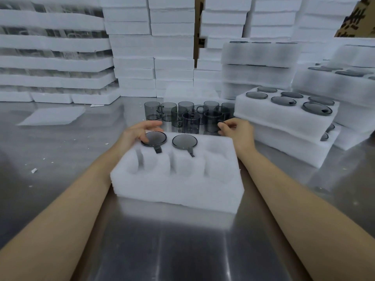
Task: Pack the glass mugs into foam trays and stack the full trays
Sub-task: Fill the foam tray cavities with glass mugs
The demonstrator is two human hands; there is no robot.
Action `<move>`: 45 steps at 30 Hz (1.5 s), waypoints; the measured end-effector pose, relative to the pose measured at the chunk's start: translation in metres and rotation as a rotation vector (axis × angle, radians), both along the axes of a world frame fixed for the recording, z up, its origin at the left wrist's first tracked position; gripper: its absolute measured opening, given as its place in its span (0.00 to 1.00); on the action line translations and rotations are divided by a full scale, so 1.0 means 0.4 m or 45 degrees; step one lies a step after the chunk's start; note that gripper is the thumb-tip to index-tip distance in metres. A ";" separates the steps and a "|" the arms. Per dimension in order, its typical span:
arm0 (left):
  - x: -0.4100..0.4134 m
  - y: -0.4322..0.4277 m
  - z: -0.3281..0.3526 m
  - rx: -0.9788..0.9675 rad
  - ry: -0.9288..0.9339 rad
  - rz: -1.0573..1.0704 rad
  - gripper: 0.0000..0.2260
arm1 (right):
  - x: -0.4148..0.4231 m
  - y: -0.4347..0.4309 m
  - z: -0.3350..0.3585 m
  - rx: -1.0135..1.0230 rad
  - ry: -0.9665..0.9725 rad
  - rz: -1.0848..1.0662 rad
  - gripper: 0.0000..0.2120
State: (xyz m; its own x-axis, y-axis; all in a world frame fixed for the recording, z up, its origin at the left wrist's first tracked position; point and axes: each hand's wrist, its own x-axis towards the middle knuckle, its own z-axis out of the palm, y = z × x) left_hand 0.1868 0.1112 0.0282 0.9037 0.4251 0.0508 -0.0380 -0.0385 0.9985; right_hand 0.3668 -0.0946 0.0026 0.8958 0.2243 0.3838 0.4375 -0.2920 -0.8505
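Note:
A white foam tray (176, 187) lies on the steel table in front of me. Two grey glass mugs sit in its far row: one at the far left (153, 138) and one in the middle (184, 141). The other pockets hold nothing. My left hand (138, 132) rests by the far-left mug, fingers stretched over its rim. My right hand (235, 129) pinches the handle of a loose mug (212, 121) just behind the tray's far right corner. Several loose grey mugs (183, 113) stand in a cluster behind the tray.
Filled foam trays (284, 116) are stacked to the right, more behind them. Tall piles of white foam trays (152, 47) line the back. A flat foam sheet (52, 116) lies at the left. Small foam crumbs dot the table.

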 end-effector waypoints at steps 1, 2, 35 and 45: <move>0.002 0.000 0.000 0.013 -0.005 0.009 0.23 | -0.009 -0.010 0.001 0.049 -0.015 0.005 0.05; 0.003 0.000 -0.001 0.018 -0.012 0.013 0.24 | -0.017 -0.021 0.002 0.094 -0.032 0.007 0.04; 0.031 -0.044 -0.040 -0.068 -0.149 0.309 0.19 | -0.122 -0.129 0.030 0.490 0.077 0.240 0.09; 0.031 -0.045 -0.040 -0.019 -0.150 0.294 0.18 | -0.149 -0.128 0.078 0.451 -0.047 0.127 0.05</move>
State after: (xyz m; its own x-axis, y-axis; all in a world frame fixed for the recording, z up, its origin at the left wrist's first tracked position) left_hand 0.1992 0.0934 0.0121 0.7710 0.6208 0.1420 -0.1461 -0.0446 0.9883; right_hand 0.3072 -0.1459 0.0337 0.8604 0.1576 0.4847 0.4810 0.0636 -0.8744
